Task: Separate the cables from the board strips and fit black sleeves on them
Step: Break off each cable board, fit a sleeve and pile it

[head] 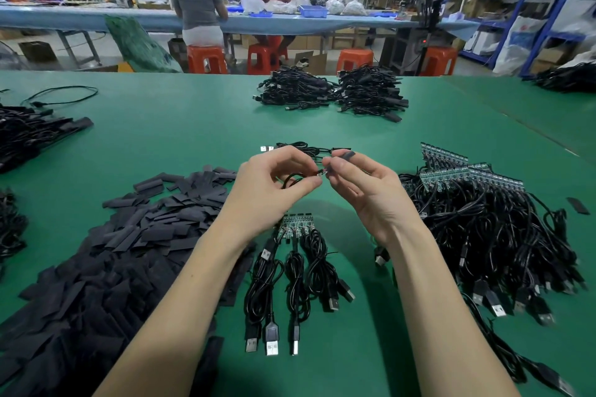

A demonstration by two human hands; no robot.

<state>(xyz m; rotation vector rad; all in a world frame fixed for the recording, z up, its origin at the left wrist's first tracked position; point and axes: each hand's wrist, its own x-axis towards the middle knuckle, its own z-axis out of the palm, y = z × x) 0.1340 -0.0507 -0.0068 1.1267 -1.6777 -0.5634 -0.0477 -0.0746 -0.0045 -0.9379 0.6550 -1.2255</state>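
My left hand (274,184) pinches a black cable (292,178) near its small board end, above the middle of the green table. My right hand (361,184) pinches a black sleeve (346,155) between thumb and fingers, its mouth at the cable's board tip (322,172). Below my hands lies a short board strip (295,225) with several coiled USB cables (296,274) still joined to it. A big heap of flat black sleeves (129,235) lies at the left. At the right is a heap of board strips with cables (483,219).
Two piles of sleeved cables (332,92) lie at the table's far side, with a few more just behind my hands (306,148). More cable heaps sit at the left edge (29,135) and far right (567,77). Two people work at a blue bench (96,18) behind.
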